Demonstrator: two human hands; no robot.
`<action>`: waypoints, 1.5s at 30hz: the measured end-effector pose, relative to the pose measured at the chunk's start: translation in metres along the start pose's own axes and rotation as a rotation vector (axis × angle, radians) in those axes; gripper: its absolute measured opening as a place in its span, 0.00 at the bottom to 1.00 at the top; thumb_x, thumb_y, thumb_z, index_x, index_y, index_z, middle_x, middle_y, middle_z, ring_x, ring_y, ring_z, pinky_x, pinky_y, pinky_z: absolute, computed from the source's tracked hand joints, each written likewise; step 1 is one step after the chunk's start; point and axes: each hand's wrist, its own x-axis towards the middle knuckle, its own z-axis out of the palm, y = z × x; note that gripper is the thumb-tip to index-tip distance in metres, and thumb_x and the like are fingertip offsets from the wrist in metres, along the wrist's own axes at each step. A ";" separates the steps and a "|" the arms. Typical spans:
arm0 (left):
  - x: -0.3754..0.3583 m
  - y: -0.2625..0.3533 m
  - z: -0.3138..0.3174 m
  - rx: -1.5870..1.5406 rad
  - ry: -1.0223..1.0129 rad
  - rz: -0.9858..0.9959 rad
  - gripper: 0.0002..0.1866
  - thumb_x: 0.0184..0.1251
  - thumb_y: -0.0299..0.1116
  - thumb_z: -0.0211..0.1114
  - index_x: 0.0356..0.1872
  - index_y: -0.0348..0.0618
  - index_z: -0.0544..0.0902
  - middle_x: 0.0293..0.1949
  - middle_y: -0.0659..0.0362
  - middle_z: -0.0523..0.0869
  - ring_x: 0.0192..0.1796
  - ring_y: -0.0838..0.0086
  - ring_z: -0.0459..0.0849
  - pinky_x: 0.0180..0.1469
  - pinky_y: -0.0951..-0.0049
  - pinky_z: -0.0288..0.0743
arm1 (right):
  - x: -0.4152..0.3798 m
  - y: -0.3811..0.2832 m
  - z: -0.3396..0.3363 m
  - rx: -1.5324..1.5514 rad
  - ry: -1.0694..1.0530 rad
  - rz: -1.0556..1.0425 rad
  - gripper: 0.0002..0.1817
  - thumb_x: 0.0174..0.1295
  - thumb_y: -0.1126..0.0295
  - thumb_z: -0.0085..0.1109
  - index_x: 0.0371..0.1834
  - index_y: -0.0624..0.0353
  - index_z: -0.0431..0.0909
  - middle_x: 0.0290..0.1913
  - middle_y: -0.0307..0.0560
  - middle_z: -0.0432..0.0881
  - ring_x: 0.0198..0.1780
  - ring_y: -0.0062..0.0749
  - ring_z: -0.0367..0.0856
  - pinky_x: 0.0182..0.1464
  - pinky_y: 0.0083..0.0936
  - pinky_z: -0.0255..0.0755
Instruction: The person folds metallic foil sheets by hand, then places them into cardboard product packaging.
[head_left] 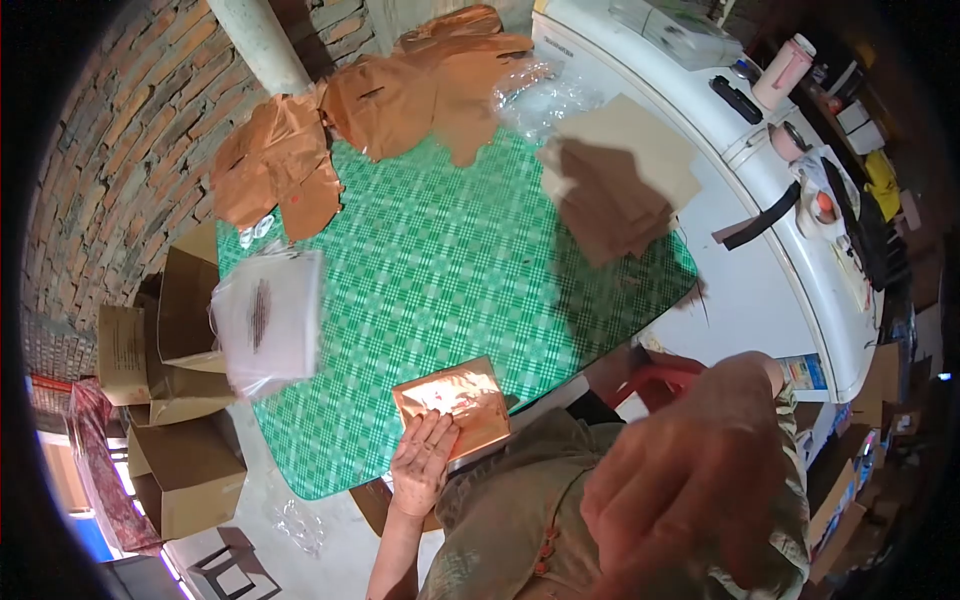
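Observation:
My left hand lies with its fingers stretched out on a shiny copper-coloured foil square at the table's near edge. The foil is bright with glare and sits close to my body. Raised high near the camera on the right is my right hand, large and slightly blurred. Its fingers are curled together, and whatever may be between them is hidden.
A green checked cloth covers the table. Clear plastic bags lie at its left, copper-coloured sheets at the back, and brown paper sheets at the right. Cardboard boxes stand left; a white fridge lies right.

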 end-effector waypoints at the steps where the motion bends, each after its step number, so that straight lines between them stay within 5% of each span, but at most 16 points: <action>1: 0.000 0.000 0.001 0.000 0.014 0.008 0.22 0.61 0.18 0.70 0.59 0.42 0.90 0.62 0.56 0.92 0.71 0.61 0.86 0.77 0.52 0.76 | -0.001 0.000 0.000 0.019 -0.001 -0.021 0.38 0.70 0.50 0.73 0.65 0.79 0.80 0.42 0.53 0.83 0.38 0.41 0.83 0.34 0.34 0.78; 3: 0.001 -0.001 0.002 0.006 0.015 0.006 0.22 0.62 0.18 0.70 0.58 0.42 0.90 0.62 0.56 0.92 0.71 0.61 0.86 0.77 0.53 0.76 | 0.004 -0.016 -0.007 0.012 -0.020 0.028 0.30 0.72 0.53 0.72 0.59 0.76 0.83 0.44 0.55 0.85 0.37 0.46 0.85 0.36 0.38 0.80; 5: -0.001 0.001 0.002 0.008 0.006 0.004 0.22 0.62 0.18 0.69 0.58 0.42 0.90 0.62 0.56 0.92 0.71 0.61 0.85 0.77 0.53 0.76 | 0.005 -0.031 -0.028 -0.341 0.054 0.169 0.21 0.72 0.59 0.72 0.51 0.71 0.85 0.44 0.56 0.87 0.37 0.51 0.86 0.39 0.41 0.82; 7: 0.000 0.000 0.001 0.018 0.001 0.011 0.22 0.62 0.18 0.69 0.58 0.42 0.90 0.62 0.56 0.92 0.72 0.61 0.85 0.78 0.53 0.76 | -0.001 -0.033 -0.060 -1.004 0.227 0.301 0.16 0.66 0.63 0.73 0.45 0.68 0.84 0.41 0.54 0.85 0.36 0.50 0.85 0.42 0.40 0.82; 10: -0.001 0.000 0.002 0.020 0.002 0.006 0.22 0.62 0.18 0.69 0.58 0.42 0.90 0.62 0.56 0.92 0.71 0.61 0.86 0.78 0.53 0.76 | -0.033 0.004 -0.154 -1.505 0.555 0.492 0.20 0.65 0.59 0.74 0.50 0.63 0.81 0.51 0.53 0.84 0.58 0.50 0.84 0.59 0.43 0.78; 14: 0.001 0.001 0.001 0.006 0.026 0.013 0.21 0.62 0.17 0.69 0.57 0.42 0.91 0.62 0.55 0.92 0.71 0.61 0.86 0.78 0.53 0.76 | -0.102 0.047 -0.256 -2.212 0.565 0.709 0.15 0.67 0.57 0.68 0.41 0.60 0.85 0.47 0.54 0.87 0.54 0.50 0.88 0.50 0.41 0.83; 17: 0.001 0.002 0.001 -0.033 0.025 -0.010 0.22 0.62 0.18 0.70 0.58 0.41 0.90 0.63 0.55 0.91 0.71 0.60 0.86 0.78 0.52 0.75 | -0.117 0.062 -0.275 -2.192 0.501 1.075 0.12 0.69 0.60 0.67 0.41 0.59 0.84 0.43 0.52 0.88 0.49 0.51 0.89 0.51 0.47 0.82; 20: 0.000 -0.001 0.001 -0.019 0.033 0.022 0.22 0.61 0.19 0.71 0.58 0.41 0.90 0.63 0.54 0.91 0.71 0.59 0.86 0.78 0.52 0.75 | -0.120 0.069 -0.263 -2.313 0.475 0.898 0.08 0.67 0.66 0.65 0.36 0.58 0.85 0.36 0.50 0.89 0.40 0.50 0.90 0.45 0.46 0.84; 23: 0.000 -0.003 0.002 -0.019 0.022 0.021 0.21 0.62 0.20 0.71 0.58 0.41 0.90 0.62 0.54 0.91 0.71 0.58 0.86 0.77 0.52 0.75 | -0.106 0.059 -0.244 -2.225 0.461 1.003 0.06 0.65 0.68 0.64 0.35 0.58 0.85 0.34 0.50 0.89 0.39 0.50 0.90 0.41 0.45 0.85; 29: 0.000 -0.003 0.004 -0.015 0.046 0.031 0.20 0.63 0.19 0.70 0.57 0.40 0.90 0.62 0.54 0.92 0.70 0.59 0.86 0.77 0.52 0.76 | -0.109 0.056 -0.253 -2.314 0.535 0.791 0.05 0.64 0.69 0.64 0.32 0.56 0.85 0.35 0.53 0.89 0.35 0.53 0.90 0.37 0.45 0.82; 31: 0.000 -0.002 0.003 -0.015 0.048 0.032 0.20 0.64 0.19 0.70 0.57 0.40 0.90 0.62 0.54 0.92 0.70 0.59 0.86 0.77 0.52 0.76 | -0.105 0.051 -0.255 -1.950 0.752 0.624 0.07 0.65 0.68 0.66 0.31 0.57 0.83 0.31 0.48 0.87 0.31 0.46 0.87 0.34 0.41 0.78; 35: 0.001 -0.002 0.002 -0.010 0.051 0.039 0.20 0.63 0.19 0.71 0.57 0.40 0.90 0.62 0.54 0.92 0.70 0.59 0.87 0.77 0.52 0.76 | -0.092 0.023 -0.261 -1.400 0.785 0.941 0.14 0.66 0.61 0.70 0.31 0.59 0.78 0.27 0.36 0.78 0.29 0.27 0.76 0.33 0.33 0.70; 38: 0.000 -0.002 0.004 -0.008 0.053 0.041 0.20 0.63 0.19 0.71 0.57 0.40 0.90 0.62 0.54 0.92 0.70 0.59 0.87 0.77 0.52 0.76 | -0.076 0.021 -0.253 -1.349 0.728 0.936 0.22 0.62 0.50 0.73 0.30 0.60 0.80 0.31 0.45 0.82 0.37 0.35 0.81 0.44 0.36 0.75; 45: 0.000 -0.003 0.004 0.005 0.053 0.038 0.21 0.61 0.19 0.72 0.57 0.40 0.90 0.61 0.54 0.92 0.70 0.60 0.87 0.77 0.53 0.76 | -0.083 0.026 -0.273 -1.323 0.747 0.928 0.21 0.63 0.50 0.73 0.31 0.58 0.81 0.31 0.41 0.81 0.36 0.30 0.80 0.41 0.33 0.73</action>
